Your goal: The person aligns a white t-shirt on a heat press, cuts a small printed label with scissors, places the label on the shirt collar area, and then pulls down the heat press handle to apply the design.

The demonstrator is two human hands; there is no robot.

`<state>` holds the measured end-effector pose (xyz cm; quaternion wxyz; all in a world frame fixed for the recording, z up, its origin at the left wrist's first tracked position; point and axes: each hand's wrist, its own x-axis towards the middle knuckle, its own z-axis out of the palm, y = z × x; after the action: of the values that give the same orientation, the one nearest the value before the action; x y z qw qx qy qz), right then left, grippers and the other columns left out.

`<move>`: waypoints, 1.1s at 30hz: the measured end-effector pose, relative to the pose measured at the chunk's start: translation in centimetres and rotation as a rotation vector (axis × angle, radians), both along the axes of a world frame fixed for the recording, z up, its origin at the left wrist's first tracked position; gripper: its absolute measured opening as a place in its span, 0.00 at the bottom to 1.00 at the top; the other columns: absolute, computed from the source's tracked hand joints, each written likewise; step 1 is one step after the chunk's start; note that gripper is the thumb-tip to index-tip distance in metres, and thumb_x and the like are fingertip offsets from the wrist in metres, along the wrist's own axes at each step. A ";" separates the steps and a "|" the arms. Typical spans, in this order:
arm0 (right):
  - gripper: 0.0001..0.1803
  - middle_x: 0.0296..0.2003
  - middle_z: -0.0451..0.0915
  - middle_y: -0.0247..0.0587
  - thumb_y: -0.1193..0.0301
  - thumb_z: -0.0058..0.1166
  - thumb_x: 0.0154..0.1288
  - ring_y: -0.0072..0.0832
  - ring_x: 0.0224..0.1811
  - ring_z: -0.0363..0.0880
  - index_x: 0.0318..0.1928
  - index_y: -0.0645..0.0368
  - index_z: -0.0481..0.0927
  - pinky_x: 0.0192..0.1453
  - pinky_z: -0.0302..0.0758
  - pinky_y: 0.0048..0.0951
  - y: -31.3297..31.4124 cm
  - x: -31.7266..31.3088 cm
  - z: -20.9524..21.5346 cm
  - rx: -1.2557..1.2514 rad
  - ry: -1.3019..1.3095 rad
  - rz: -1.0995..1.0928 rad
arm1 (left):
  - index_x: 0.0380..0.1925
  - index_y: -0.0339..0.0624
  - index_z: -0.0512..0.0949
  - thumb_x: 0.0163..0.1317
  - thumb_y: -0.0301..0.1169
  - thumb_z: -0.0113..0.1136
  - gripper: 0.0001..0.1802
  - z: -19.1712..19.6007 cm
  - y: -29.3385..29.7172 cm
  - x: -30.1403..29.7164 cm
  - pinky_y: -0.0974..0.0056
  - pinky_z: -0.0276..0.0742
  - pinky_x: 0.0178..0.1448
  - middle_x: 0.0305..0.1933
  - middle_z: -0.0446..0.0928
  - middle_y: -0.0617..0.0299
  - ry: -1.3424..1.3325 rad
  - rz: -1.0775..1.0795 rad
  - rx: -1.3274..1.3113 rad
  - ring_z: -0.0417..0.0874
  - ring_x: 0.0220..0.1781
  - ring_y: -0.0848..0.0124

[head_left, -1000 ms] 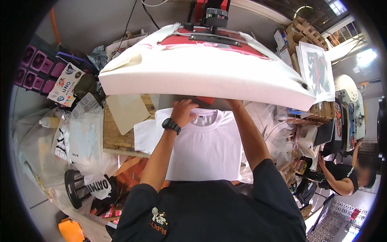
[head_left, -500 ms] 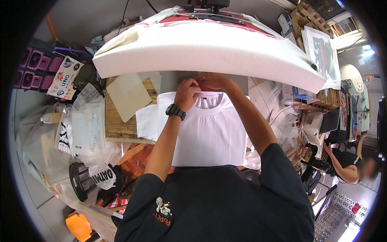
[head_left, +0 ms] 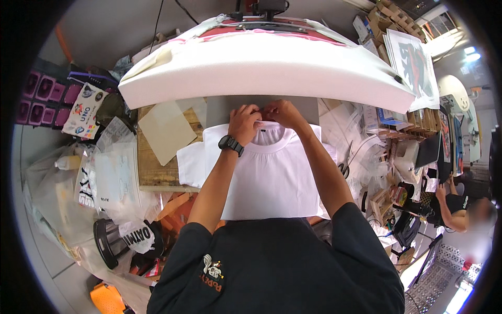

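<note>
Nearest the camera, the person's black short-sleeved cotton top (head_left: 282, 267) fills the lower frame, a small printed emblem on its chest; from it both bare forearms reach forward over a plain white cotton T-shirt (head_left: 272, 178), which lies flat and smooth, front up, on the grey lower plate of a heat press (head_left: 222, 107), its hem hanging toward the person and its ribbed round collar pointing away; the left hand (head_left: 243, 121), a black wristwatch (head_left: 230, 144) strapped at the wrist, has its fingers curled and pinched on the back of the collar; the right hand (head_left: 281, 112) sits touching it, fingers likewise closed on the same collar edge; beside the shirt on the left lies a beige, matte square sheet (head_left: 166, 131) on a rough wooden board (head_left: 151, 167); crinkled clear plastic bags (head_left: 104, 178) are heaped further left; above the hands hangs the press's broad upper platen, wrapped in a soft, padded white cover (head_left: 261, 70) with curved edges; far right, another person (head_left: 460, 206) in dark clothes bends over cluttered shelves.
</note>
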<state>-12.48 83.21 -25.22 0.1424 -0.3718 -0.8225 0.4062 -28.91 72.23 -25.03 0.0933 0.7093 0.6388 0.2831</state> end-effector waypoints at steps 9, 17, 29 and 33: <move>0.09 0.37 0.84 0.48 0.74 0.63 0.55 0.43 0.39 0.84 0.39 0.60 0.84 0.44 0.79 0.37 -2.5 1.4 1.2 0.353 -0.036 0.181 | 0.32 0.49 0.80 0.55 0.35 0.67 0.08 -0.3 -0.5 0.4 0.53 0.68 0.50 0.35 0.79 0.66 0.039 0.063 -0.106 0.79 0.45 0.62; 0.14 0.37 0.84 0.49 0.78 0.64 0.54 0.45 0.39 0.83 0.43 0.63 0.82 0.45 0.76 0.39 -2.5 2.2 2.2 0.011 -0.135 0.175 | 0.33 0.44 0.79 0.57 0.31 0.67 0.07 0.2 -0.9 0.2 0.50 0.70 0.48 0.36 0.79 0.60 -0.048 0.003 -0.181 0.79 0.45 0.57; 0.13 0.44 0.82 0.48 0.75 0.60 0.60 0.48 0.49 0.80 0.46 0.59 0.81 0.53 0.74 0.42 -3.0 1.0 1.9 0.094 -0.396 0.327 | 0.37 0.43 0.80 0.57 0.31 0.66 0.09 -1.1 -2.2 -1.0 0.50 0.68 0.52 0.38 0.79 0.58 -0.051 -0.060 -0.238 0.79 0.49 0.56; 0.13 0.46 0.81 0.48 0.74 0.59 0.61 0.45 0.52 0.79 0.48 0.55 0.81 0.57 0.71 0.44 -2.9 0.6 2.4 0.193 -0.477 0.219 | 0.37 0.45 0.81 0.56 0.28 0.65 0.09 -0.8 -2.1 -1.5 0.50 0.67 0.55 0.40 0.79 0.59 0.026 -0.007 -0.116 0.79 0.49 0.58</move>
<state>-11.87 80.31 -22.77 -0.0650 -0.3506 -0.9029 0.2402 -30.38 70.14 -25.83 0.1272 0.7084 0.6529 0.2360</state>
